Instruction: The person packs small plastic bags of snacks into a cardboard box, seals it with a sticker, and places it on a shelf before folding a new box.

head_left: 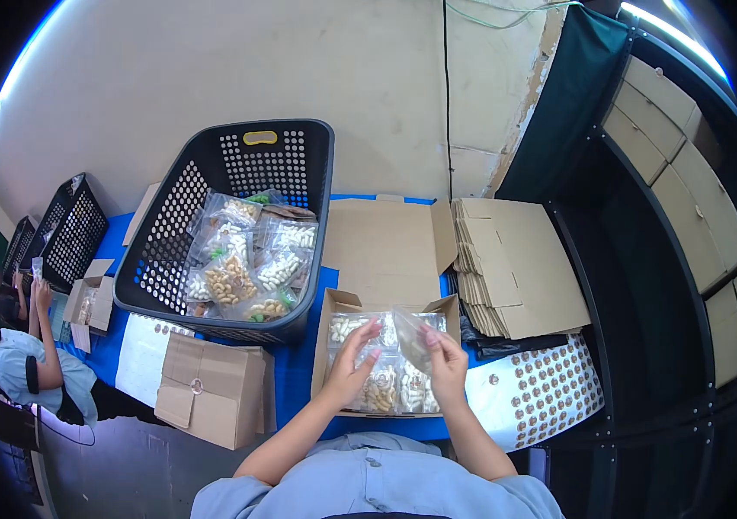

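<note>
An open cardboard box [384,232] stands in front of me with its lid folded back against the wall side. Clear packets [380,391] of white and tan pieces, which look like nuts or capsules, lie inside it in rows. My right hand [448,368] pinches a clear plastic bag [410,339] above the box; what the bag contains is hard to make out. Over the left part of the box, my left hand [348,365] is held with thumb and fingers apart, gripping nothing.
A black perforated basket [176,201] of similar packets stands left. Closed cardboard boxes [200,381] sit before it. To the right are stacked flattened cartons [537,268], a sheet of round stickers [550,394] and a dark shelf [645,259]. A co-worker [44,363] stands far left.
</note>
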Available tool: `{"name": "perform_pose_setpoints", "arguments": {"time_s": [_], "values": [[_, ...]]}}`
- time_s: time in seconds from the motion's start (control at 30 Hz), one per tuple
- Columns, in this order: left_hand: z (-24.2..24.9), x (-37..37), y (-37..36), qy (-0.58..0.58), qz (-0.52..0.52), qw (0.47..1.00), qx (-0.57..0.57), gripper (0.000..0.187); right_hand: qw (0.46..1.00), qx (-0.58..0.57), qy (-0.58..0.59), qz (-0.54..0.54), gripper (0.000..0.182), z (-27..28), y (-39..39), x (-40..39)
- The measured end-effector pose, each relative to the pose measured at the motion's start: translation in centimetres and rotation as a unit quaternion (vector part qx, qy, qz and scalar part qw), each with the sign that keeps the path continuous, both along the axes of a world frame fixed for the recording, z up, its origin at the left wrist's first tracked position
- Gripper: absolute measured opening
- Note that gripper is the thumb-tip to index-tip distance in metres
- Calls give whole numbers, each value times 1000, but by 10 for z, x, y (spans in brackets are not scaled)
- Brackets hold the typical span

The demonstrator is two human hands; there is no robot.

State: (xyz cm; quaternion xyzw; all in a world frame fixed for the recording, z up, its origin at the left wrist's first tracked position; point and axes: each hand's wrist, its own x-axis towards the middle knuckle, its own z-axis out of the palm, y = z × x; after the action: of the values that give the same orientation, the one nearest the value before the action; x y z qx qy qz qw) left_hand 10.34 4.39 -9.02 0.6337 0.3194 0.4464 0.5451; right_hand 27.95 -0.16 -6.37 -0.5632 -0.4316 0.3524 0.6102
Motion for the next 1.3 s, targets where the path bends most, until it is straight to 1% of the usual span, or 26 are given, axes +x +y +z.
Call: {"name": "perform_pose_setpoints", "arguments": {"time_s": [0.03, 0.07, 0.13, 0.17, 0.2, 0.27, 0.3, 0.33, 0.4, 0.47, 0.53, 0.57, 0.63, 0.67, 0.73, 0.77, 0.8, 0.83, 0.87, 0.93, 1.07, 1.1, 1.17, 1.2, 1.27, 1.3], "values": [[-4, 0, 2, 57, 10, 994, 95, 51, 997, 41, -56, 37, 31, -7, 0, -3], [-8, 3, -3, 57, 9, 994, 95, 51, 997, 40, -56, 36, 31, -10, -2, -7], [10, 17, -20, -38, -28, 999, -4, 56, 989, 73, -67, 110, 41, -3, -6, -23], [4, 20, -18, -45, -25, 997, -51, 47, 988, 93, -100, 72, 53, -12, -4, -23], [-3, 18, -16, -45, -23, 997, -50, 47, 988, 93, -100, 74, 53, -10, -1, -22], [-14, 15, -13, -17, -18, 997, -74, 36, 964, 57, -235, -111, 48, -2, 6, -20], [3, 17, -16, -30, -3, 997, -66, 35, 965, 104, -238, -47, 32, -19, 13, -8], [2, 15, -15, -29, -3, 997, -66, 35, 965, 104, -238, -48, 32, -23, 14, -5], [-3, 11, -13, -66, -48, 986, -145, 42, 996, 33, -68, 36, 21, -28, 14, -2], [-8, 9, -8, -82, -71, 982, -157, 43, 998, 13, -36, 45, 21, -28, 15, 0], [-13, 7, -4, -96, -91, 976, -171, 45, 988, -51, 140, 27, 23, -24, 14, -3], [-15, 6, 0, -89, -84, 976, -183, 44, 988, -51, 140, 27, 23, -27, 14, -2], [-14, 6, 4, -70, -83, 975, -195, 35, 973, -50, 226, -10, 24, -39, 18, 6], [-17, 7, 4, -69, -83, 975, -194, 35, 973, -50, 226, -10, 24, -44, 20, 7], [-31, 9, 2, 28, -87, 982, -163, 35, 952, -3, 307, 5, 22, -53, 20, 7], [-42, 11, 5, -25, -77, 976, -203, 38, 952, -3, 307, 5, 22, -54, 20, 4], [-46, 13, 5, -26, -77, 976, -202, 38, 970, 4, 242, 10, 23, -55, 22, -3], [-49, 15, 4, -61, -39, 977, -201, 37, 984, 10, 176, 15, 26, -55, 23, -9], [-53, 16, 4, -96, -1, 975, -199, 35, 984, 10, 175, 14, 26, -53, 20, -14], [-52, 15, 5, -91, -11, 976, -197, 34, 985, -21, 145, 91, 31, -49, 10, -23], [-51, 14, 1, -73, -12, 983, -171, 31, 976, -49, 199, 79, 32, -71, 14, -13], [-53, 13, 0, -72, -11, 982, -171, 31, 975, -50, 200, 78, 32, -65, 13, -14], [-56, 12, 0, -77, -32, 981, -178, 38, 949, -78, 293, 89, 26, -49, 13, -12], [-48, 13, -3, -78, -32, 980, -178, 38, 949, -78, 292, 88, 26, -50, 15, -10], [-28, 11, -14, 25, -98, 982, -158, 52, 968, -57, 239, 38, 19, -59, 18, -5], [-26, 10, -13, 89, -129, 983, -99, 66, 968, -61, 241, 25, 16, -65, 19, -1]]}}
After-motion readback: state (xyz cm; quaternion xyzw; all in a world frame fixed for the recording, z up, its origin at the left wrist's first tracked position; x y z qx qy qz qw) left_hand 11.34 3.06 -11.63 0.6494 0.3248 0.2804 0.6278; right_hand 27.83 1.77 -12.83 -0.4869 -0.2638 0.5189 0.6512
